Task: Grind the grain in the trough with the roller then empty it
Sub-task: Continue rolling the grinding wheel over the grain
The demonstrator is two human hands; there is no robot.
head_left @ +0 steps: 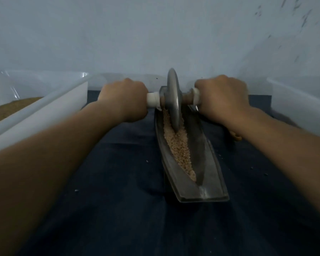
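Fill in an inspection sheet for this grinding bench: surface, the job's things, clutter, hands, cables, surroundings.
Surface: dark blue cloth covers the bench.
Job's things: metal trough lies lengthwise, holding grain; roller stands upright at its far end.
Clutter: a few stray grains on the cloth.
Hands: left hand and right hand each closed on a roller handle.
Cables: nothing seen.
Surroundings: white tub at left holding brown meal; another white tub at right; pale wall behind.

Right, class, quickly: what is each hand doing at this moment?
Left hand: closed on the roller's left handle.
Right hand: closed on the roller's right handle, the disc standing in the trough.
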